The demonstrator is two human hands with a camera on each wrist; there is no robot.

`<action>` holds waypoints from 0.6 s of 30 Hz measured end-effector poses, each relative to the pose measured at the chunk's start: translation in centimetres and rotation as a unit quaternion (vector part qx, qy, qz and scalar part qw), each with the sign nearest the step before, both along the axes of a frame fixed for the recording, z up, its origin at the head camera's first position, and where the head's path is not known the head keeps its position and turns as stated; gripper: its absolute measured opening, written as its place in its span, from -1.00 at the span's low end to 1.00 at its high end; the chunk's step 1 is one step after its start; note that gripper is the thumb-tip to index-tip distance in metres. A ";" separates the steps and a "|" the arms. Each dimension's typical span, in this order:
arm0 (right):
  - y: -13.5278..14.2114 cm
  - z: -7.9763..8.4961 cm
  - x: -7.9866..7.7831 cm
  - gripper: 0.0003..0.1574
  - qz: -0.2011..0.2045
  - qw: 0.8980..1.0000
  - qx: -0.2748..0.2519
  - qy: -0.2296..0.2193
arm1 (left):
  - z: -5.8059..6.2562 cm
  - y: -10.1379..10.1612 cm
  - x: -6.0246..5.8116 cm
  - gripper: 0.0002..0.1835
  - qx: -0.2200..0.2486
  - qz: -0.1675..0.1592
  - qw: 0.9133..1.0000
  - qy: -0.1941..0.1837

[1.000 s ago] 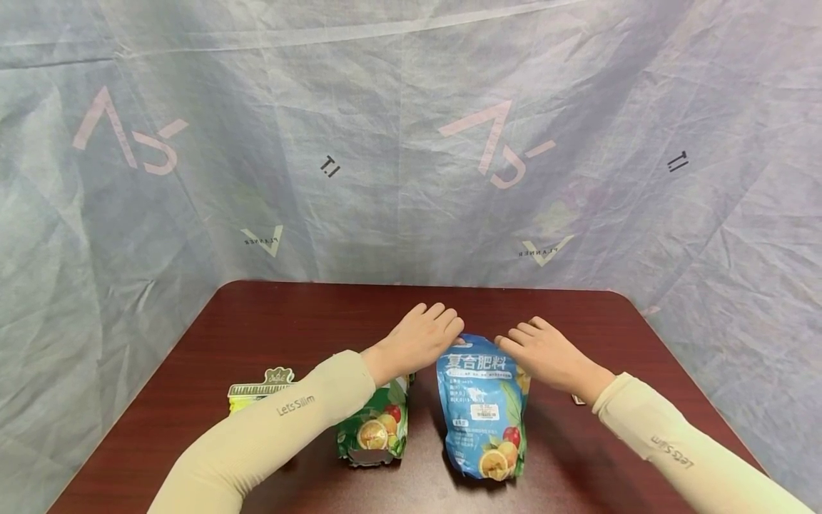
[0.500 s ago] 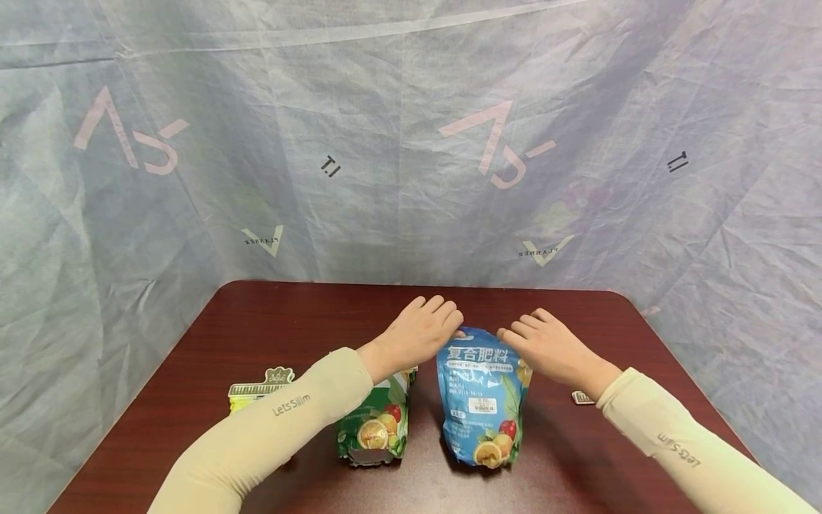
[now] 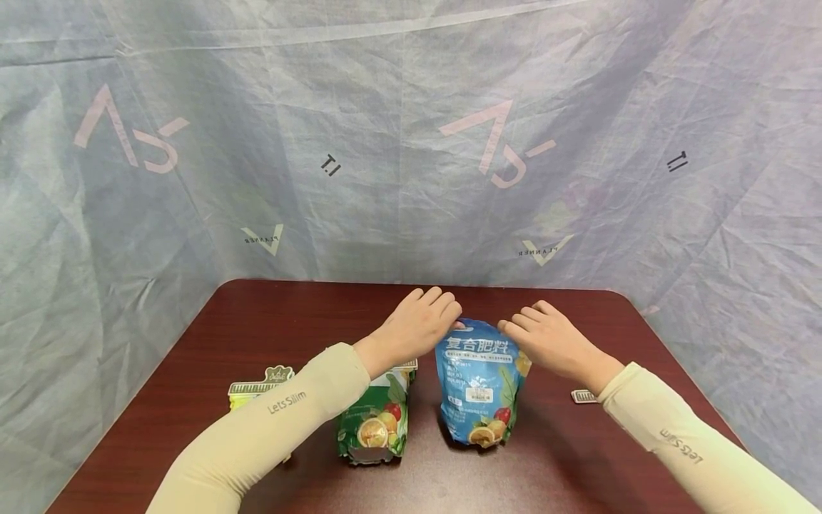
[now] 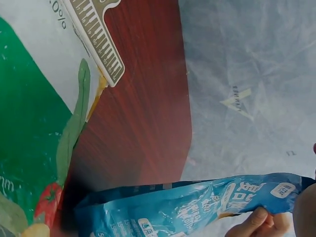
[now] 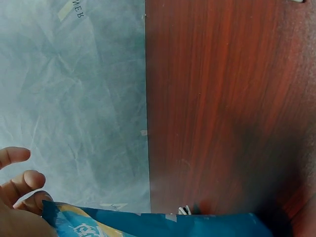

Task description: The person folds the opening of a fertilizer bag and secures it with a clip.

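Pinching glossy blue pouch (image 3: 478, 382), wood-grained tabletop (image 3: 289, 321)

A wrinkled, grey-blue cloth backdrop (image 3: 398, 200) with pink markings (image 3: 120, 128) hangs behind the dark-red wood-grain table (image 3: 289, 314), where a green-and-white printed bag (image 3: 369, 410) sits near what seems a yellow packet (image 3: 239, 402), mostly hidden.

The blue bag (image 3: 472, 407) carries white characters and a fruit print in orange and red with a green leaf. Left of it, the green bag (image 3: 369, 414) repeats that fruit, its upper part white, its khaki clip (image 4: 101, 47) striped pale like piano keys. Either side of the blue bag, cream sleeves (image 3: 289, 421) show dark lettering. Beneath it, the table (image 3: 308, 314) is streaked red-brown; behind, grey-blue cloth (image 3: 398, 178) bears pink, black and pale yellow-green marks.
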State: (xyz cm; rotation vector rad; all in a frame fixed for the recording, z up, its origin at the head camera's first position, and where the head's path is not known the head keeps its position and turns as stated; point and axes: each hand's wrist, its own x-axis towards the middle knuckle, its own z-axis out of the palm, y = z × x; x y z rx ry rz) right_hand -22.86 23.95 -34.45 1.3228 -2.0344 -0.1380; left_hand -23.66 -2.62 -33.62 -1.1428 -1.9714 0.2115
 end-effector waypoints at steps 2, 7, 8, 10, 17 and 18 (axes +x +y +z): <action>0.0 0.2 0.1 -0.48 0.000 1.000 0.000 0.000 | 0.1 0.0 0.0 -0.72 0.001 -0.003 1.000 0.014; -0.1 0.6 0.2 -0.47 0.003 1.000 -0.003 -0.002 | 0.3 -0.1 -0.1 -0.71 0.010 -0.015 0.999 0.030; -0.1 0.6 0.2 -0.47 0.003 1.000 -0.004 -0.003 | 0.3 -0.1 -0.1 -0.70 0.011 -0.015 0.999 0.031; -0.1 0.7 0.3 -0.47 0.004 1.000 -0.005 -0.002 | 0.4 -0.1 -0.1 -0.69 0.011 -0.014 0.999 0.030; -0.2 0.8 0.4 -0.53 0.007 1.000 -0.013 0.005 | 0.6 0.0 0.1 -0.70 0.009 -0.004 1.000 0.021; -0.2 0.8 0.4 -0.53 0.007 1.000 -0.014 0.007 | 0.6 0.0 0.1 -0.70 0.009 -0.003 1.000 0.021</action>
